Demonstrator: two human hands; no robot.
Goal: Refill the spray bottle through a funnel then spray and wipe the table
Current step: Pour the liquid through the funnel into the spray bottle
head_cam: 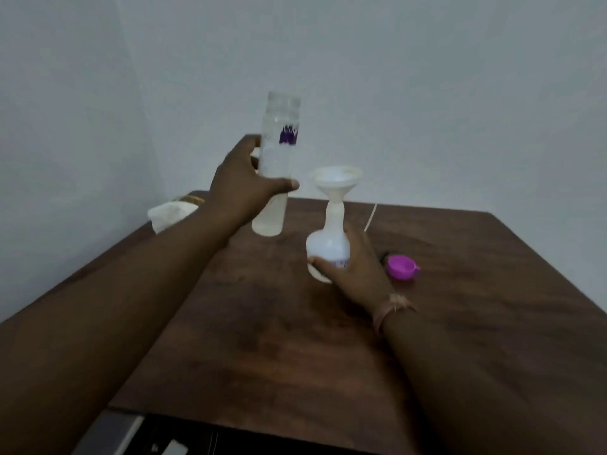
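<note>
Plain home room: wooden table [460,323] (dark-stained) against bare wall [427,93]

I see a dark wood-grain table [460,290], matt; a clear glossy plastic bottle [279,152]; a milky plastic sprayer [328,247] and funnel [336,178]; a shiny purple plastic cap [401,266]; a white cloth [170,213].

White spray bottle [328,247] upright on tabletop [262,339], gripped by right hand [354,267]; white funnel [336,182] seated in its neck. Clear bottle [276,165] upright, held by left hand [243,182]. White cloth [170,213] beyond left hand.
</note>
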